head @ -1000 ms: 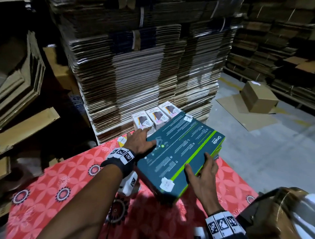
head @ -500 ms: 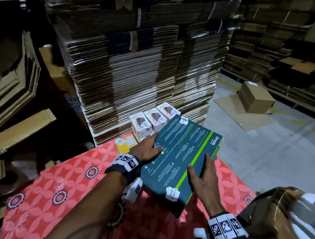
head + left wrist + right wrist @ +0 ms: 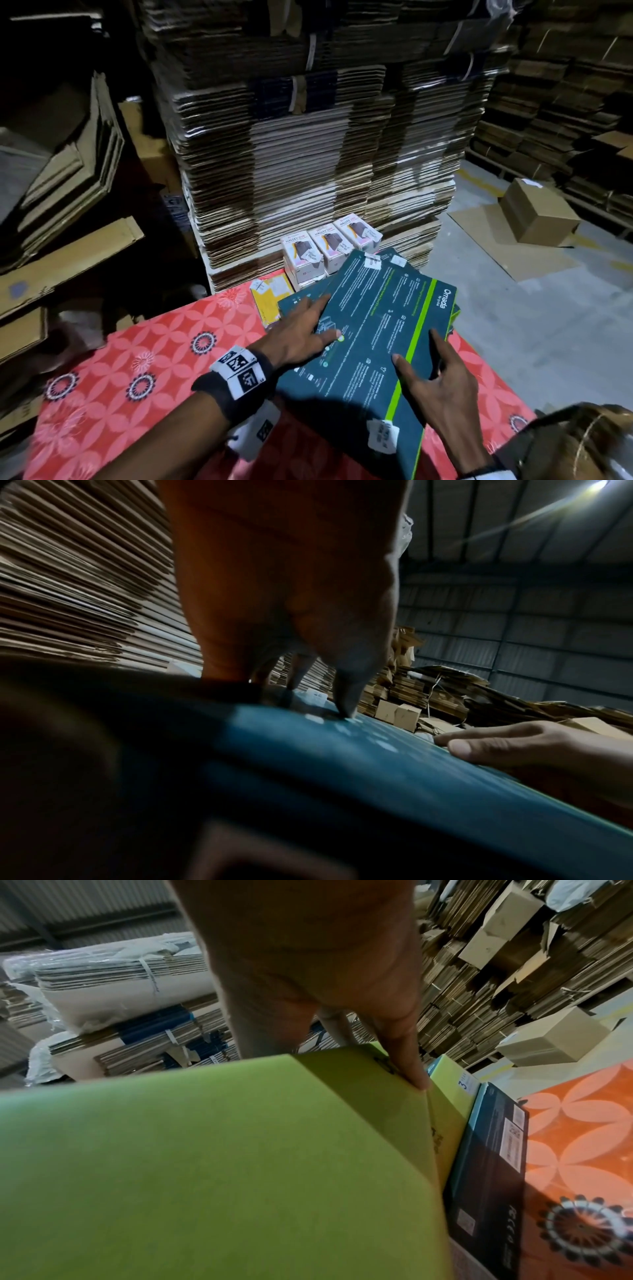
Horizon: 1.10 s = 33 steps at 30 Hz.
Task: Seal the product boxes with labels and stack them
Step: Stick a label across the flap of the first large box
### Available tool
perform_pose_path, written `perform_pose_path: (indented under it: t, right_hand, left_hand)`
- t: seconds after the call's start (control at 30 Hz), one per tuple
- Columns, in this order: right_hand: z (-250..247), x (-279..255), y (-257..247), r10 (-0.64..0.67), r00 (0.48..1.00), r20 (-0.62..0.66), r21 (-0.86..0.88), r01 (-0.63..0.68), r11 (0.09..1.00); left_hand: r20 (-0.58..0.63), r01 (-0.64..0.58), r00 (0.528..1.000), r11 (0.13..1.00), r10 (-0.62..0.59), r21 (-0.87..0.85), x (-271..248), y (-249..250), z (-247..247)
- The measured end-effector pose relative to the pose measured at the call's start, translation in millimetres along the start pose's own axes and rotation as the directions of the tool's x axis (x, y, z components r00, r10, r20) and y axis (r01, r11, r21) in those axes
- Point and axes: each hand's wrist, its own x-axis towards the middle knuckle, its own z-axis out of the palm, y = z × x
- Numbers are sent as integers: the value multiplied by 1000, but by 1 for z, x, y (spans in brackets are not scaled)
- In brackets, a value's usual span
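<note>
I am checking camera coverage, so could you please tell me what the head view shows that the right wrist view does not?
Only the head view shows the left hand, the three small white boxes and the white labels. Only the right wrist view shows the box's green side and a dark box beneath. Both show the right hand on the teal box.

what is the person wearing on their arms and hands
Both hands are bare, no gloves. The left hand has a black band round the wrist, carrying white blocks printed with black square code markings, and another white marked block hangs beneath it. The right hand has a similar white marked piece at the wrist, mostly cut off by the picture's edge. No sleeves show on the forearms.
</note>
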Motion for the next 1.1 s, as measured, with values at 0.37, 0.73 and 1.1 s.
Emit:
perform_pose_path:
  t: [0.37,0.73,1.1]
  right_hand:
    - [2,-9,-18,-203,979,24,135,198,971]
    - [58,-12,-78,-395,891,224,158,367,917]
    - [129,-26,-105,-486,709,510,219,439,871]
  left_hand:
    - [-289,-54,957,964,-24,-260,-71,-6,-9]
    - [-496,98,838,956,-229,-276,-141,-51,-28]
    - [-551,275,687,871,-474,-407,-212,-100,-4]
